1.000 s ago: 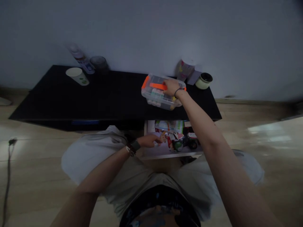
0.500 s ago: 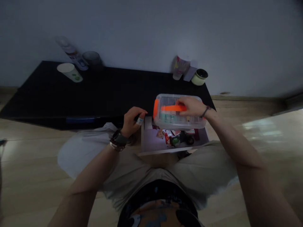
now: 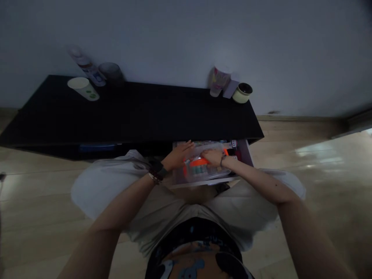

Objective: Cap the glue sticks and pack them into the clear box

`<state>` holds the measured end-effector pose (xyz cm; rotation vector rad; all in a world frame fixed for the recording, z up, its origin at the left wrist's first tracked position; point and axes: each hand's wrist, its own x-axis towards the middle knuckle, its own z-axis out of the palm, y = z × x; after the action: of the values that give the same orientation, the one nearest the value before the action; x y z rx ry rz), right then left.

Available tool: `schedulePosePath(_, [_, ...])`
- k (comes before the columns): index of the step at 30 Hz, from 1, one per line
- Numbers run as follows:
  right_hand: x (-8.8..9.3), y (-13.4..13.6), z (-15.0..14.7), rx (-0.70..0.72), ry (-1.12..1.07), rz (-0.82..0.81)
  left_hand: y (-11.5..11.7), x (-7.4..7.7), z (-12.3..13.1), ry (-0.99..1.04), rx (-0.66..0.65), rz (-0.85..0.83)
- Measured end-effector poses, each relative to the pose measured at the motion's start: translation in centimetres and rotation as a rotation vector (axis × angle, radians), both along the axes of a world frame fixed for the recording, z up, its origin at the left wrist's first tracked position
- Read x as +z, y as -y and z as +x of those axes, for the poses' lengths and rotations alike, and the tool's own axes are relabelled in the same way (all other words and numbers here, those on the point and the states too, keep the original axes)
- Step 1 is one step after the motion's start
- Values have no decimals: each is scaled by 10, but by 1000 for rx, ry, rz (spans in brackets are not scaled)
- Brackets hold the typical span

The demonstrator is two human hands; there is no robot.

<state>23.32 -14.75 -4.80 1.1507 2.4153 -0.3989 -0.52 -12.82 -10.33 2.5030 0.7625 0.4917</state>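
A clear plastic storage box (image 3: 200, 174) with orange clips and an orange handle (image 3: 198, 162) sits down in the pulled-out drawer (image 3: 247, 154), slightly tilted. My right hand (image 3: 212, 156) is closed round the handle on the lid. At the box's left end, my left hand (image 3: 178, 155) lies with its fingers stretched out, at or near the corner; whether it touches the box I cannot tell. Greenish things show through the box wall. Small packets and a dark red item (image 3: 238, 155) are visible in the drawer behind and beside the box.
On the black cabinet (image 3: 162, 112) stand a paper cup (image 3: 84, 89), a spray can (image 3: 88, 69) and a dark cup (image 3: 112, 73) at left. A patterned plastic cup (image 3: 218, 81), a small box (image 3: 231, 87) and a cream jar (image 3: 242, 93) stand at right. My knees flank the drawer.
My right hand has lowered the storage box from above the drawer into it, toward me. My left hand has moved right to the box's left end, and its fingers have straightened.
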Motion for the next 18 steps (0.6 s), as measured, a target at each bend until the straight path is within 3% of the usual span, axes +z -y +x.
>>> schedulePosePath(5, [-33,0,-17,-43,-15,-29,1,-17,4,-252,-13,-69])
schedulePosePath(10, [-56,3,-30,-95,-89,-52,2,-31,3,-268,42,-131])
schedulePosePath(18, [-57,13,-36,-115,-148,-53,4,-53,-1,-348,44,-206])
